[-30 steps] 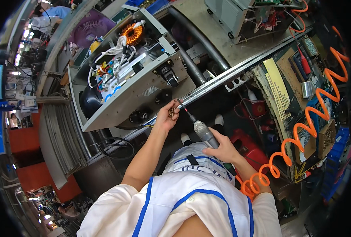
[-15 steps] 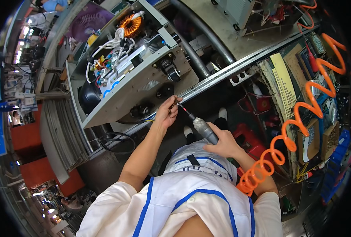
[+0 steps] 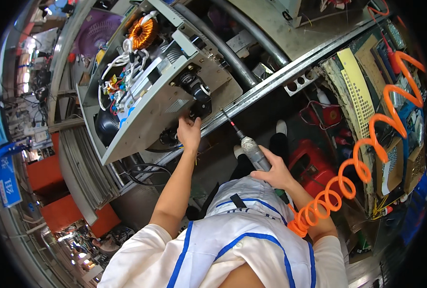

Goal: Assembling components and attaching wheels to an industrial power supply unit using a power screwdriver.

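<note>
Shifted off driver bit (image 3: 233, 125) since the earlier frame: left hand (image 3: 189, 134), fingers bent, contents impossible to tell, nearest black caster (image 3: 202, 106) on cabinet panel (image 3: 156, 113) at one o'clock; farther right, driver (image 3: 255, 154), long axis toward ten-thirty, gripped in right hand (image 3: 276, 171).

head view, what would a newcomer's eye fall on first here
Probably the bright orange spiral hose, looping down the right side. Next, the copper coil inside the open metal case at upper left, which has black casters on its near side. Then, near the middle, the right hand gripping a grey driver, with the left hand up by the casters.
</note>
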Available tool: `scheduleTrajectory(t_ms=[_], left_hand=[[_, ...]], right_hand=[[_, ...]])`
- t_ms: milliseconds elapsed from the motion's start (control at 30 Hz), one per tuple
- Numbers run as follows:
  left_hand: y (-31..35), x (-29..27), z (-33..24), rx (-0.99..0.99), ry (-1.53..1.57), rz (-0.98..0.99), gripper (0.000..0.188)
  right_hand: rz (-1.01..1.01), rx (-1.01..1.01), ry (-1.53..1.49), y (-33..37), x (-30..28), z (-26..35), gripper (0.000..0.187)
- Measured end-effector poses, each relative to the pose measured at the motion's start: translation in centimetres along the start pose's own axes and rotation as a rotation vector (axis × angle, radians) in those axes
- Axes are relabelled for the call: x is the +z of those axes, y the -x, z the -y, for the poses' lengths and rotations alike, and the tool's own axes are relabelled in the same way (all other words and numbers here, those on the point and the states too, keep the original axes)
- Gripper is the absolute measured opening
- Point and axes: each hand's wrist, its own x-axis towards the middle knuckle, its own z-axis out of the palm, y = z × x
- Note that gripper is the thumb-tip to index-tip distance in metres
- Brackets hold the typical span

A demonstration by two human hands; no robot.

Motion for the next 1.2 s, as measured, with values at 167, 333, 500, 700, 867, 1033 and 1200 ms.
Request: scheduleTrajectory(t_ms=[167,333,500,700,867,1033,1200], left_hand=[[-1.1,1.1,-1.2,0.148,-0.738,0.161,0.067],[-3.2,2.5,-2.8,0.268,-0.775,0.211,0.053],[-5.5,4.2,-2.8,-0.565,0.347,0.538,0.031],[-5.2,5.5,-3.3,-0.864,0.751,0.521,0.030],[-5.8,5.4,-1.5,-0.845,0.862,0.613,0.033],[-6.4,5.3,-1.5,-0.810,0.841,0.654,0.034],[-6.8,5.5,-1.6,-0.788,0.743,0.639,0.033]], right_hand=[[-0.055,0.035,0.029,-0.4,-2.0,-0.1,0.076],[-0.117,0.038,0.021,-0.3,-2.9,-0.6,0.073],[-0.133,0.026,-0.008,-0.7,-3.1,-1.2,0.074],[-0.081,-0.020,0.169,-3.3,-3.7,-2.6,0.077],[-0.020,-0.034,0.300,-5.8,-3.9,-2.9,0.076],[0.006,-0.065,0.339,-7.4,-3.6,-2.8,0.073],[0.024,-0.023,0.391,-8.6,-3.6,-2.8,0.073]])
